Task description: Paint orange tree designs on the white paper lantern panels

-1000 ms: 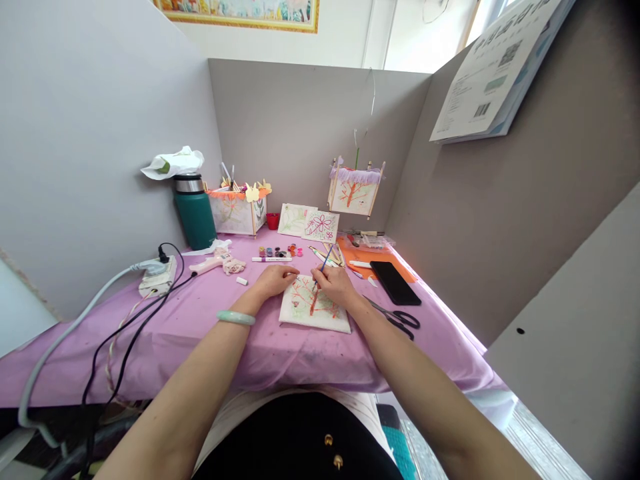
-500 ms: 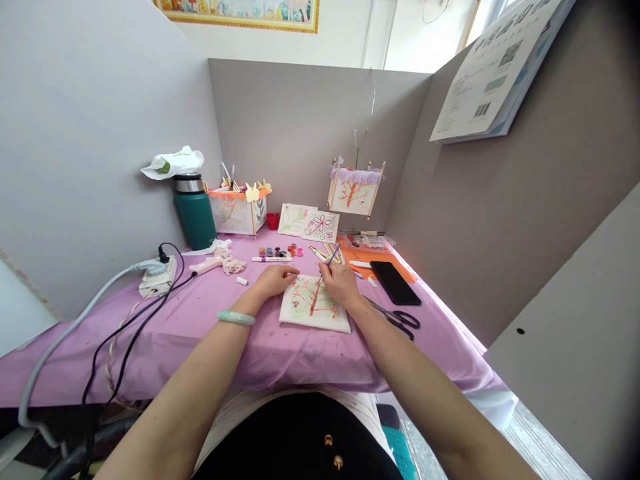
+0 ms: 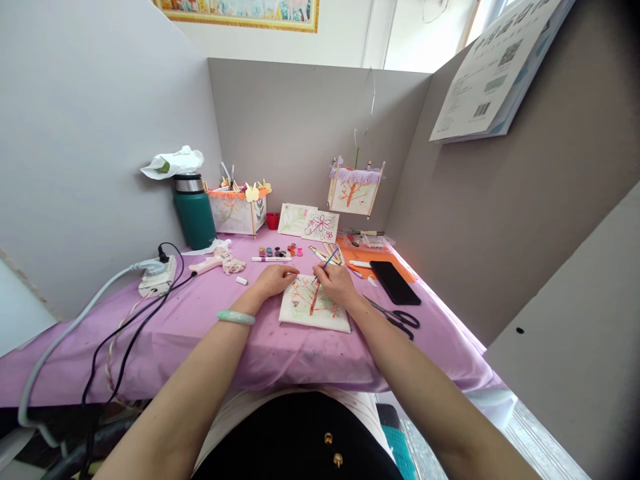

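A small white panel (image 3: 320,321) painted with an orange-red tree lies flat in front of me. My left hand (image 3: 274,280) pinches its upper left corner; a pale green bangle circles that wrist. In my right hand (image 3: 337,283) is a slim blue paintbrush (image 3: 331,256), its handle leaning up to the right and its tip down at the upper part of the tree. Just beyond the panel lie small paint pots (image 3: 278,253) and a white marker (image 3: 271,259). Black scissors (image 3: 400,318) rest beside my right forearm.
A black phone (image 3: 396,283) lies on an orange sheet (image 3: 360,252) at the right. A green bottle (image 3: 195,217), a decorated box (image 3: 233,215) and two drawn cards (image 3: 320,227) stand at the back. A painted lantern (image 3: 354,193) hangs there. Cables run from a power strip (image 3: 157,277) at the left.
My right hand has shifted slightly left across the upper part of the panel, taking the paintbrush with it. The left hand and the panel look unmoved.
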`<state>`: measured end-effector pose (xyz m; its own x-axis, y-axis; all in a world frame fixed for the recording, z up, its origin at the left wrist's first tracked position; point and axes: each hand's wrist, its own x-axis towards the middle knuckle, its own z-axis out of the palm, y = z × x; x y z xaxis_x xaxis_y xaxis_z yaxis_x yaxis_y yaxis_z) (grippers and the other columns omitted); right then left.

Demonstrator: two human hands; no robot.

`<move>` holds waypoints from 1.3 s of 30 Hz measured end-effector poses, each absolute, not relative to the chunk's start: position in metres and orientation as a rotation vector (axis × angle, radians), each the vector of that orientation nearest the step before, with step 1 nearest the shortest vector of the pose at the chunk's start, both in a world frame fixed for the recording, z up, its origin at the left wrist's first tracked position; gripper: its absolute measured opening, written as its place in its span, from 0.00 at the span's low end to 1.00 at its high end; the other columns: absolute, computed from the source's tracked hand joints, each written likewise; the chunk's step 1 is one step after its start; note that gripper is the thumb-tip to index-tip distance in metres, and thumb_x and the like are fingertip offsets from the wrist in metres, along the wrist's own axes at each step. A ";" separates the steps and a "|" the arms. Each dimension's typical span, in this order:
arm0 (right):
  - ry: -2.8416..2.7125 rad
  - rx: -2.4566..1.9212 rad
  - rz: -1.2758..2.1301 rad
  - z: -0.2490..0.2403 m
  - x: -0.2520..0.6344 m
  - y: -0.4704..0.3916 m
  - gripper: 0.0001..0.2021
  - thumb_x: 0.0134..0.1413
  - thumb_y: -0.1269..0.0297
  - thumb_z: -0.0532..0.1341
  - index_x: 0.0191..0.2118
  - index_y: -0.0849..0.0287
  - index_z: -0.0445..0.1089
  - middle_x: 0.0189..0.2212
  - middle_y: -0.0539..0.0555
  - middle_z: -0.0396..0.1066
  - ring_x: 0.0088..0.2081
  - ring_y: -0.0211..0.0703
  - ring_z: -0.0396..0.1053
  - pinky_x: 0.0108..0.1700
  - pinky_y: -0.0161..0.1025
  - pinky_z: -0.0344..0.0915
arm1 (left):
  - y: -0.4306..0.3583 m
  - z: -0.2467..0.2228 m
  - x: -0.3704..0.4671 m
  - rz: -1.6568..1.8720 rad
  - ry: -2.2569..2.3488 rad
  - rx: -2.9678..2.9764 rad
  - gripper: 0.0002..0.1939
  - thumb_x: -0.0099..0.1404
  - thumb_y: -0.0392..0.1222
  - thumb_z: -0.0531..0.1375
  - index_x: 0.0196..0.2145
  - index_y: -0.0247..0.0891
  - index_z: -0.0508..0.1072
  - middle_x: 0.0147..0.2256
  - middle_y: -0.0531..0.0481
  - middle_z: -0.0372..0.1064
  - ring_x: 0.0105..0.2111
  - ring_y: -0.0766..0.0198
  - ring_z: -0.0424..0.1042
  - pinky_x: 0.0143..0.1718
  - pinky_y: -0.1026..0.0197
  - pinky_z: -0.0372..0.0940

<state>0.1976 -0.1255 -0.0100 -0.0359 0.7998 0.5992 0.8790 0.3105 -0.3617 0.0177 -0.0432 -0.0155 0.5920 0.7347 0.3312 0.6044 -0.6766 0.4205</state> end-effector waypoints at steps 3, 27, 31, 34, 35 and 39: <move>-1.805 -1.549 -0.177 -0.011 0.198 -0.124 0.16 0.59 0.58 0.47 0.30 0.57 0.68 0.25 0.50 0.71 0.30 0.36 0.68 0.32 0.30 0.55 | -0.044 -0.015 0.018 0.696 1.117 2.547 0.18 0.58 0.44 0.50 0.42 0.39 0.74 0.41 0.50 0.73 0.39 0.62 0.70 0.41 0.64 0.62; -1.734 -1.667 -0.272 -0.012 0.200 -0.123 0.18 0.59 0.55 0.47 0.29 0.58 0.69 0.25 0.53 0.72 0.31 0.38 0.68 0.32 0.32 0.55 | -0.045 -0.014 0.018 0.700 1.098 2.544 0.18 0.58 0.43 0.50 0.41 0.39 0.74 0.41 0.50 0.73 0.40 0.62 0.70 0.42 0.63 0.62; -1.696 -1.722 -0.349 -0.013 0.201 -0.122 0.19 0.58 0.54 0.47 0.28 0.58 0.69 0.24 0.53 0.72 0.30 0.39 0.68 0.30 0.33 0.54 | -0.045 -0.013 0.018 0.699 1.101 2.543 0.18 0.58 0.43 0.50 0.41 0.39 0.74 0.41 0.49 0.73 0.39 0.62 0.70 0.42 0.63 0.62; -1.733 -1.661 -0.268 -0.012 0.200 -0.123 0.19 0.59 0.55 0.47 0.26 0.58 0.68 0.24 0.52 0.71 0.29 0.38 0.68 0.31 0.32 0.54 | -0.045 -0.013 0.018 0.709 1.095 2.535 0.18 0.58 0.43 0.50 0.41 0.39 0.75 0.41 0.49 0.73 0.39 0.61 0.70 0.42 0.63 0.62; -1.759 -1.629 -0.225 -0.011 0.200 -0.124 0.19 0.59 0.55 0.47 0.26 0.58 0.68 0.23 0.52 0.71 0.29 0.37 0.68 0.31 0.31 0.55 | -0.045 -0.013 0.018 0.710 1.096 2.531 0.18 0.58 0.43 0.50 0.41 0.39 0.75 0.41 0.49 0.73 0.39 0.61 0.70 0.42 0.63 0.62; -1.844 -1.542 -0.082 -0.009 0.197 -0.127 0.19 0.59 0.56 0.47 0.26 0.58 0.68 0.22 0.50 0.70 0.28 0.35 0.67 0.31 0.30 0.55 | -0.046 -0.013 0.018 0.702 1.102 2.539 0.18 0.58 0.43 0.50 0.42 0.40 0.74 0.41 0.50 0.73 0.39 0.62 0.70 0.42 0.63 0.62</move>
